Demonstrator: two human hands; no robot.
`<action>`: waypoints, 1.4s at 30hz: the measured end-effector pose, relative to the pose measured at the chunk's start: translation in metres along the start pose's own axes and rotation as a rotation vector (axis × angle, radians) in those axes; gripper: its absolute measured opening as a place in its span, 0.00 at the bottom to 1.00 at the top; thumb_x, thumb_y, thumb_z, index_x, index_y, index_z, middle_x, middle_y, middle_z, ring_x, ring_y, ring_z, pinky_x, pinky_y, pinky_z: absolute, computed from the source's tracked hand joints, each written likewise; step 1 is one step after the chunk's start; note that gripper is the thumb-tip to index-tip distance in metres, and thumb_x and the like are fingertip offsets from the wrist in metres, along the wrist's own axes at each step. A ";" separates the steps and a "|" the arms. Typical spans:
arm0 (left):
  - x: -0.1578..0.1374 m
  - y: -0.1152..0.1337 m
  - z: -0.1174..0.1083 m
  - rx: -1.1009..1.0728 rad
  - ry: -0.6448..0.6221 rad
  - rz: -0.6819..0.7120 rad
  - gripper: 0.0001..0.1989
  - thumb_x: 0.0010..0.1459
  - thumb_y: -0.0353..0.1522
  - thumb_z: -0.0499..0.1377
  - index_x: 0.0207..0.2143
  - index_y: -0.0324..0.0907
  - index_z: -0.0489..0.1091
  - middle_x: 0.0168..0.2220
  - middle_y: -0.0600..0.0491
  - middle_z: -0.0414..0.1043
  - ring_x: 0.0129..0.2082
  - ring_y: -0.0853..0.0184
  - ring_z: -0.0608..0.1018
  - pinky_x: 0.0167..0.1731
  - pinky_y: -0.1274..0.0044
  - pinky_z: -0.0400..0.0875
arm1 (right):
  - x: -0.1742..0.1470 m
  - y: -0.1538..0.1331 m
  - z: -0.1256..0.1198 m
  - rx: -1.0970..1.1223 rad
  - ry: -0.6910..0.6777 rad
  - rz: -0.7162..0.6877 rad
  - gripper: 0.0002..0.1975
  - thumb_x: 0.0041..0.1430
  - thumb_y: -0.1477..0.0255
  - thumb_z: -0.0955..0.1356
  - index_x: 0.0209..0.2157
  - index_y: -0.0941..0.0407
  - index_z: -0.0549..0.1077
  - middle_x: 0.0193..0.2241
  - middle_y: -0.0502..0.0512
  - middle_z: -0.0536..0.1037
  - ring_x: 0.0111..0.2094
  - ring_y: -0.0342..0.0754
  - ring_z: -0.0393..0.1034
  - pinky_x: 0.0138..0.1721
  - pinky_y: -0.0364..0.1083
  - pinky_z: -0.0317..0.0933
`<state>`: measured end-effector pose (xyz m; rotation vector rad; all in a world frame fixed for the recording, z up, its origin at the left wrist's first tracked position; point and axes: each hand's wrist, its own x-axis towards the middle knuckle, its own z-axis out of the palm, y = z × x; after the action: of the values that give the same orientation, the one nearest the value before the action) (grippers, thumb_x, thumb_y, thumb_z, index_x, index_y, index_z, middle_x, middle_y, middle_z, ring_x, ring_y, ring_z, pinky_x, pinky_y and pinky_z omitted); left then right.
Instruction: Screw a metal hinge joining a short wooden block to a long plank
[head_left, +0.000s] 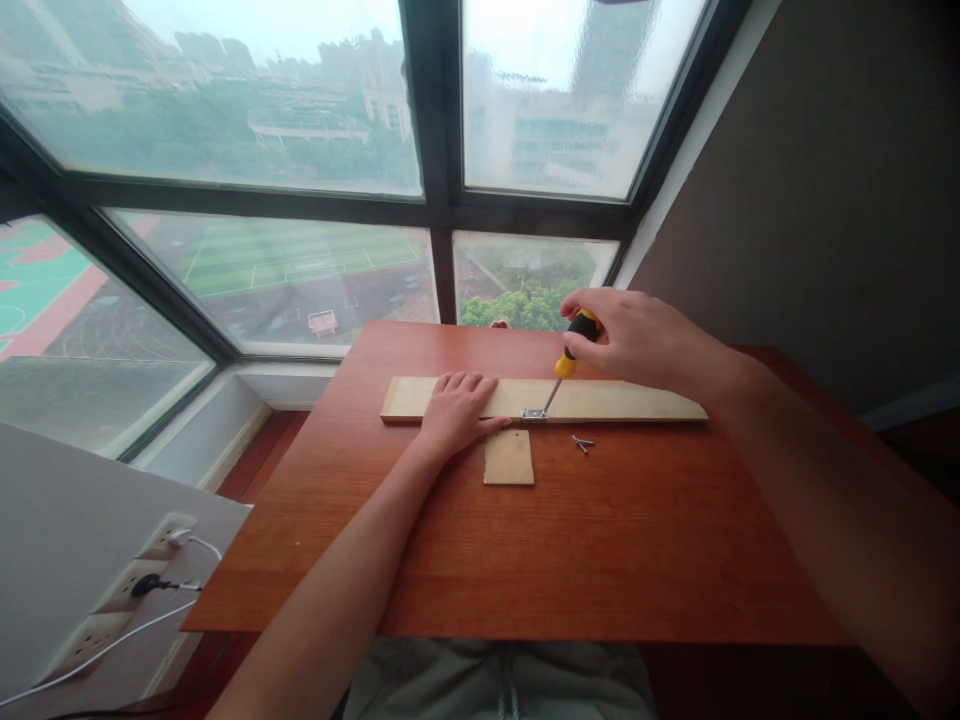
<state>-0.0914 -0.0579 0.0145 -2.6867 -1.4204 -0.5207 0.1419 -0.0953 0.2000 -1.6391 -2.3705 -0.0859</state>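
Note:
A long pale wooden board [622, 401] lies across the table. My left hand [459, 412] rests flat on it, left of centre, fingers stretched out and thumb along the near edge. A small metal hinge [534, 413] sits at the board's near edge, just right of that thumb. My right hand [622, 335] grips a yellow and black screwdriver [566, 364], tilted, with its tip down at the hinge's right end. In front of the board lies a small square wooden piece [509, 460] with a hole near its top. Several loose screws [583, 444] lie to its right.
The brown wooden table [600, 560] stands against large windows [300, 260]. Wall sockets [135, 585] with plugged-in cables are at the lower left. A grey wall [810, 200] rises on the right. A small brownish object [499, 324] shows at the table's far edge.

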 end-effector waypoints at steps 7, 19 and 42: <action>-0.001 0.001 -0.004 -0.008 -0.005 0.007 0.33 0.57 0.56 0.52 0.57 0.47 0.64 0.52 0.45 0.69 0.53 0.54 0.68 0.55 0.65 0.56 | -0.002 -0.001 -0.003 -0.018 -0.036 0.028 0.15 0.54 0.68 0.65 0.44 0.52 0.72 0.40 0.54 0.79 0.35 0.51 0.71 0.29 0.46 0.56; 0.001 0.003 -0.003 -0.019 -0.002 -0.016 0.29 0.59 0.54 0.52 0.56 0.47 0.65 0.51 0.46 0.69 0.52 0.55 0.68 0.56 0.65 0.56 | 0.004 -0.005 0.006 0.026 0.046 0.042 0.12 0.57 0.68 0.63 0.43 0.52 0.72 0.38 0.54 0.78 0.34 0.51 0.71 0.30 0.47 0.57; 0.000 0.003 -0.002 -0.009 -0.017 -0.020 0.29 0.60 0.54 0.51 0.57 0.47 0.65 0.52 0.47 0.69 0.52 0.55 0.68 0.55 0.65 0.56 | 0.011 -0.012 0.063 0.859 0.456 -0.014 0.10 0.61 0.70 0.63 0.44 0.52 0.67 0.40 0.53 0.77 0.37 0.47 0.74 0.41 0.50 0.67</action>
<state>-0.0898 -0.0595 0.0171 -2.6927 -1.4538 -0.5082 0.1157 -0.0777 0.1434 -1.0361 -1.6954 0.4450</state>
